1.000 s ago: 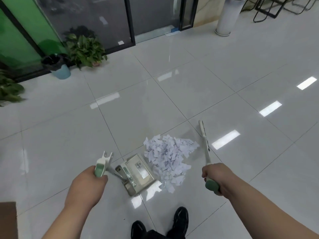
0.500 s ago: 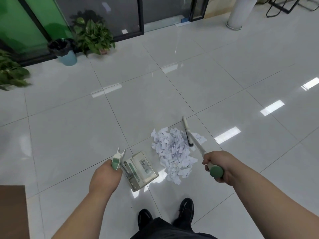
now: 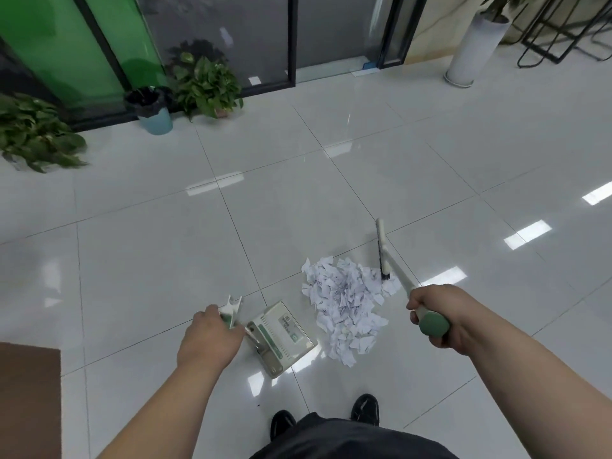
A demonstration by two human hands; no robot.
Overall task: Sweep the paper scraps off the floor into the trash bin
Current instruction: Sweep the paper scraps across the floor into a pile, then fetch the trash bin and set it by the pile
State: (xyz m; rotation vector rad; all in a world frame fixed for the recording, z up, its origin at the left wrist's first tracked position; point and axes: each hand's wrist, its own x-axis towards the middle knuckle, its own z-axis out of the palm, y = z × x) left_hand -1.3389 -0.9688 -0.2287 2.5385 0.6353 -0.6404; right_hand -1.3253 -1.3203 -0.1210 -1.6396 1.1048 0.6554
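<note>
A heap of white paper scraps lies on the glossy tile floor in front of my feet. A beige and green dustpan stands on the floor just left of the heap, its mouth toward the scraps. My left hand grips the dustpan's green-tipped handle. My right hand grips the green end of a broom, whose black bristles touch the heap's far right edge. A light blue trash bin with a black liner stands far off by the glass wall.
Potted plants flank the bin along the glass wall, another plant at far left. A white cylindrical planter and black metal frames stand at the back right. A brown surface fills the lower left corner. My shoes are just behind the dustpan.
The broom head swung in over the heap's right side, then drew back to its far right edge. The heap is more gathered. The view tilted up and the dustpan stays beside the scraps.
</note>
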